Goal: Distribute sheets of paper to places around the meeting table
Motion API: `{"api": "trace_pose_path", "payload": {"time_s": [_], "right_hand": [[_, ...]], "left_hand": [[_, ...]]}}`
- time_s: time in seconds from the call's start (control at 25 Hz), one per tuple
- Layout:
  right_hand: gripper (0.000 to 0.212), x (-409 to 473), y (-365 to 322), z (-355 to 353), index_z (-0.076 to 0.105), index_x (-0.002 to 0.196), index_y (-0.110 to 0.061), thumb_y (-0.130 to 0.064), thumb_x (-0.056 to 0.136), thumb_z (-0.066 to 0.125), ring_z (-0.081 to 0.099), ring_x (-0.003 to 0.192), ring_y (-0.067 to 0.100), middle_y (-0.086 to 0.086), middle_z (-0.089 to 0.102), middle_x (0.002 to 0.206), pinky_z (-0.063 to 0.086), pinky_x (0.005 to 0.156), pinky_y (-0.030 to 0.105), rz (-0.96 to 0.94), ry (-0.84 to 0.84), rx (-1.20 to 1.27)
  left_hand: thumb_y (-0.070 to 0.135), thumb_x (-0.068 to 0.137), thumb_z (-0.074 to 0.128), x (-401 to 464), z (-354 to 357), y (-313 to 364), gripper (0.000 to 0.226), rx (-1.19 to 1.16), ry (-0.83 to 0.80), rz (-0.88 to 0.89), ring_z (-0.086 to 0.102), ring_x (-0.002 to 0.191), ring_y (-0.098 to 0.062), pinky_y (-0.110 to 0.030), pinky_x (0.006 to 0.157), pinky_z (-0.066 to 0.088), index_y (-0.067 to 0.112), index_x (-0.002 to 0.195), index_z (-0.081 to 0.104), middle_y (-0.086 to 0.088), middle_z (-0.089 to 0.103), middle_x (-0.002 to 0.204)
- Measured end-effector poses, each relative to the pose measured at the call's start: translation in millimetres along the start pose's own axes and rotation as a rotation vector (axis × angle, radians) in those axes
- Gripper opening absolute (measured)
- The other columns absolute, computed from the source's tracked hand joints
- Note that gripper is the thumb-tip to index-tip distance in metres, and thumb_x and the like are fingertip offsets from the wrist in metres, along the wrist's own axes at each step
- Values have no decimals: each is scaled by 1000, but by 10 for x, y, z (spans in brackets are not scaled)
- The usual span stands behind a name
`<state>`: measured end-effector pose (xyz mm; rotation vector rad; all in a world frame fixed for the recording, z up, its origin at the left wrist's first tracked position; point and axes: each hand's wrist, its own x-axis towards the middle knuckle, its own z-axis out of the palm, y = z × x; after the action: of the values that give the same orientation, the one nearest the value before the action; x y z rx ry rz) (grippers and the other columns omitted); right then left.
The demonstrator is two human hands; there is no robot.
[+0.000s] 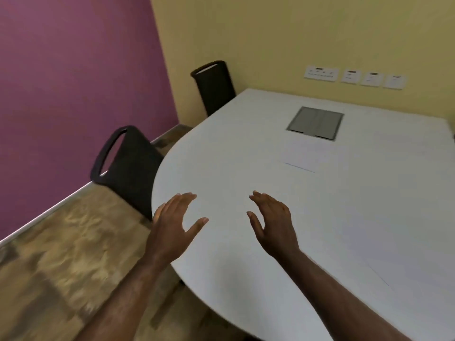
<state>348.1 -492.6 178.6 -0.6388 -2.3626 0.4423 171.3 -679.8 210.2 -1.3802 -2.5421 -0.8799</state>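
The white meeting table has a rounded near-left end. A white sheet of paper lies near its middle, just in front of the grey cable hatch. Further white sheets, hard to tell from the tabletop, lie at the right and near right. My left hand hovers over the rounded table edge, fingers apart and holding nothing. My right hand hovers a little to its right, also with spread fingers and nothing in it.
Two black chairs stand along the table's left side, one near and one far. A purple wall is at the left, a yellow wall with sockets behind. Wood-patterned floor lies at the lower left.
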Motion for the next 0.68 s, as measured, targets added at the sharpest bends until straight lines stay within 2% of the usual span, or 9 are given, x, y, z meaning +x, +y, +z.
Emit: {"api": "trace_pose_path", "payload": {"time_s": [0.16, 0.32, 0.52, 0.68], "right_hand": [[38, 282, 388, 92, 54, 130, -21, -30, 93, 56, 52, 128, 20, -3, 58, 137, 34, 105, 37, 124, 101, -48], [38, 662, 793, 143, 56, 129, -19, -27, 92, 60, 54, 127, 20, -1, 59, 136, 38, 104, 41, 261, 189, -73], [40, 1074, 1294, 133, 54, 130, -19, -28, 92, 60, 54, 126, 21, -1, 59, 136, 37, 104, 41, 369, 227, -163], [40, 1378, 1629, 172, 53, 131, -19, -28, 92, 59, 51, 130, 21, 0, 56, 139, 34, 106, 41, 444, 218, -230]], "left_hand": [[64, 83, 51, 707, 382, 40, 65, -97, -54, 105, 38, 139, -14, -44, 114, 27, 29, 137, 46, 9, 50, 143], [63, 83, 52, 1424, 775, 109, 66, -134, -123, 179, 37, 139, -12, -43, 115, 26, 28, 138, 45, 10, 49, 144], [60, 83, 53, 2317, 1214, 216, 64, -159, -181, 274, 39, 138, -13, -38, 113, 23, 26, 137, 47, 9, 50, 143], [66, 87, 43, 2897, 1610, 250, 67, -200, -273, 345, 27, 143, -7, -36, 116, 16, 28, 143, 40, 10, 40, 151]]}}
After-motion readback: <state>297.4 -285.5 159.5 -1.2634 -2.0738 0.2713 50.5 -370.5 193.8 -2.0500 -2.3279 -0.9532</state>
